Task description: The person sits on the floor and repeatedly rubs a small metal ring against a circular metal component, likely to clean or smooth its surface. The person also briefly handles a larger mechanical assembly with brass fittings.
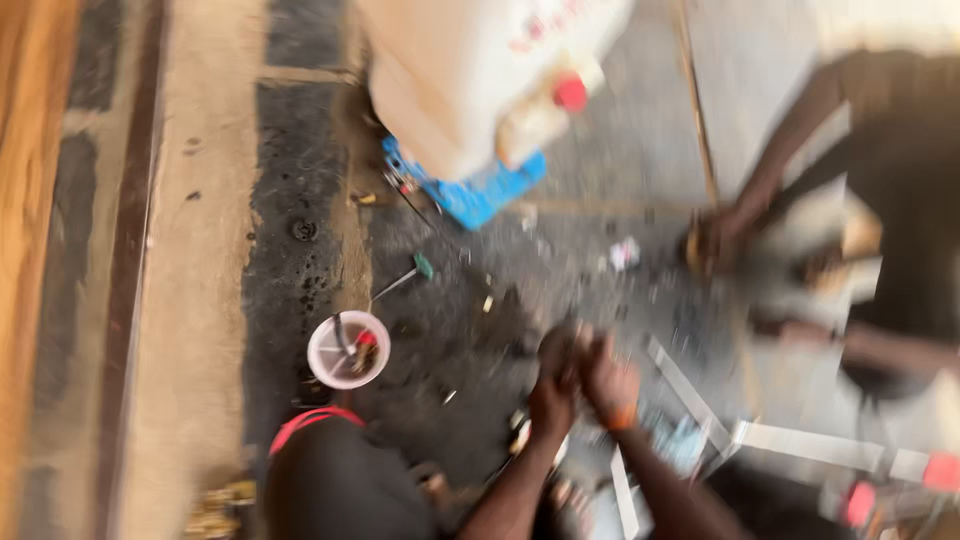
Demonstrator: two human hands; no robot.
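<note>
Hands (582,378) together, w/ metal strip (690,392) just right

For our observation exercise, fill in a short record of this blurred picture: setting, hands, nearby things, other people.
setting: dark, littered floor, seen from above
hands: left hand and right hand close together; any held thing is too blurred to tell
nearby things: small white bowl holding small items; pale metal strips; blue and white container
other people: another person's arm at right
</note>
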